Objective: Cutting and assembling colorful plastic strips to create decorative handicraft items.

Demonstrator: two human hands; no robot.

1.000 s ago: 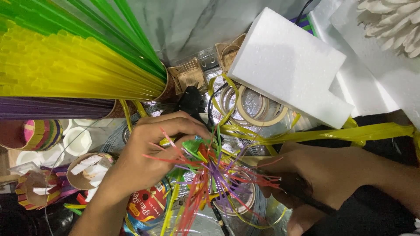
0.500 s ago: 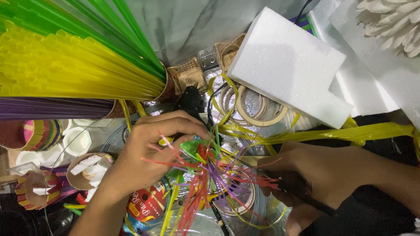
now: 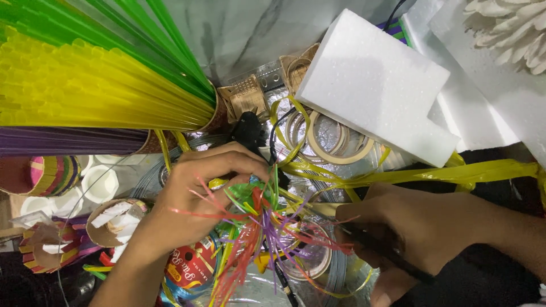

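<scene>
The left hand (image 3: 193, 202) reaches in from the lower left with the wrist low and the fingers curled over, its grip pinching the gathered middle of a bunch of thin plastic strips (image 3: 259, 227) in red, green, purple and yellow, whose loose ends fan out below and to the right of that grip. The work in hand looks like binding or trimming this bunch while it is held bunched tight. Just right of the bunch, the right hand (image 3: 415, 230) lies low across the counter with the forearm running off to the right; its fingers are closed round a thin dark tool (image 3: 387, 256), whose tip I cannot make out. A yellow ribbon (image 3: 432, 173) runs above that hand, and a white foam block (image 3: 378, 85) sits further up.
</scene>
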